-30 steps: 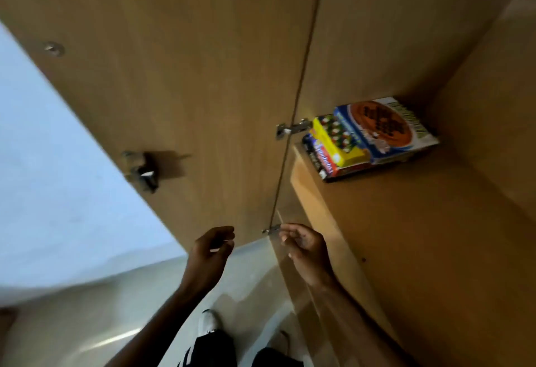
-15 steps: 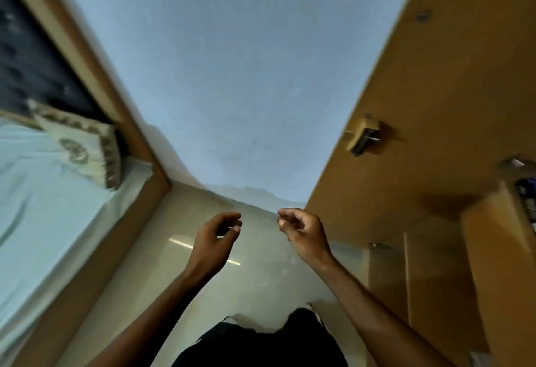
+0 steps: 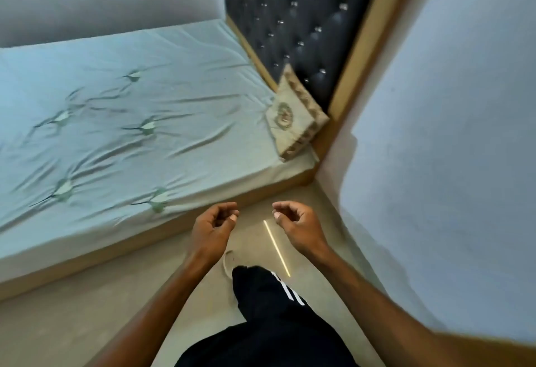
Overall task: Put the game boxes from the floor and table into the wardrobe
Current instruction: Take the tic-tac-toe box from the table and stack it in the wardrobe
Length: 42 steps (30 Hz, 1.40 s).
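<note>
My left hand (image 3: 213, 229) and my right hand (image 3: 298, 226) hang side by side over the floor in the middle of the head view. Both hold nothing; the fingers are loosely curled and apart from the thumbs. No game box and no wardrobe is in view at this moment.
A bed (image 3: 121, 123) with a pale green sheet fills the left, its wooden base running along the floor. A beige cushion (image 3: 294, 115) leans on the dark tufted headboard (image 3: 301, 18). A pale wall (image 3: 452, 123) stands at the right. My leg in black trousers (image 3: 269, 305) steps onto the beige floor (image 3: 72, 326).
The view has swung left, away from the open wardrobe and its stacked game boxes, past the wall to the bed. Both hands stayed empty and kept their pose.
</note>
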Each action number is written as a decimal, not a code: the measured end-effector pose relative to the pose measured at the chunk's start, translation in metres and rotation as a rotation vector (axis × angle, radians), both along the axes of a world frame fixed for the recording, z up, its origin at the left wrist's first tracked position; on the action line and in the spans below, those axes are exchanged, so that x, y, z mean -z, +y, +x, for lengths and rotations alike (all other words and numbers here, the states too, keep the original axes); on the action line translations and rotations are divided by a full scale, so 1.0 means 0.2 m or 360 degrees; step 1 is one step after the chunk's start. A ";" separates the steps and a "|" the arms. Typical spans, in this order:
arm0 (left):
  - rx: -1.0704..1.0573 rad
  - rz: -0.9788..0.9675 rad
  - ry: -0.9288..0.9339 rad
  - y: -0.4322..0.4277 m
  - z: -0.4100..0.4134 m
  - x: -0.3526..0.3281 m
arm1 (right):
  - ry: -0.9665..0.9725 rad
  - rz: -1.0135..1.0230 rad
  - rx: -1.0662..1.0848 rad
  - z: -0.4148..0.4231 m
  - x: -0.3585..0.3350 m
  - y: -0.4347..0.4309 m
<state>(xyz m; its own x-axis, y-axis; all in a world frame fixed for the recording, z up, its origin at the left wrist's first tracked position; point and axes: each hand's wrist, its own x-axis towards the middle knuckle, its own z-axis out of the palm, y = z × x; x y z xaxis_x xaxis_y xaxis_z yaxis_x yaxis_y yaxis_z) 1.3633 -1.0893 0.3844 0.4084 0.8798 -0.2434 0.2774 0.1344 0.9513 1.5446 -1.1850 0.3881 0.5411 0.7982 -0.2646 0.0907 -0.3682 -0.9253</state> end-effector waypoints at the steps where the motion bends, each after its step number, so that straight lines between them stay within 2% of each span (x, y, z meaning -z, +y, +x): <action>1: -0.0079 -0.0008 0.0004 0.09 -0.06 0.00 | 0.0006 -0.0004 -0.0080 -0.04 0.00 0.14; 9: -0.0698 -0.0006 0.0053 0.72 -0.71 -0.06 | -0.0034 -0.0036 -0.0872 -0.65 0.01 1.19; 14: -0.1213 -0.0114 0.0018 0.82 -1.24 -0.03 | -0.0102 -0.0084 -0.1400 -1.19 0.04 1.61; 17: -0.1585 -0.0138 0.0013 0.85 -1.66 0.03 | -0.0159 -0.0092 -0.1704 -1.66 0.06 1.83; 19: -0.1712 -0.0131 0.0015 0.87 -1.84 0.03 | -0.0157 -0.0086 -0.1806 -1.87 0.07 1.91; 27: -0.2187 -0.0058 0.0067 0.90 -2.94 0.00 | -0.0116 -0.0032 -0.2243 -3.19 0.03 2.12; 30: -0.2331 -0.0003 0.0063 0.92 -3.25 -0.03 | -0.0130 0.0043 -0.2367 -3.57 0.02 2.18; 38: -0.2597 0.0081 0.0063 1.08 -4.13 -0.05 | 0.0025 0.0085 -0.2551 -4.63 -0.01 2.44; 42: -0.2777 0.0125 0.0064 1.23 -4.71 -0.06 | 0.0094 0.0121 -0.2672 -5.27 -0.01 2.63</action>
<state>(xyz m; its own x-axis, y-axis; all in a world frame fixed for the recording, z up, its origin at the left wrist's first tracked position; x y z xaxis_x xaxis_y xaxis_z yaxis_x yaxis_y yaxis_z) 0.4218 -0.8431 0.3962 -0.9530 0.2525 -0.1675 -0.1081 0.2331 0.9664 0.4904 -0.6590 0.3893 -0.8719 0.4520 -0.1885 0.2761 0.1359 -0.9515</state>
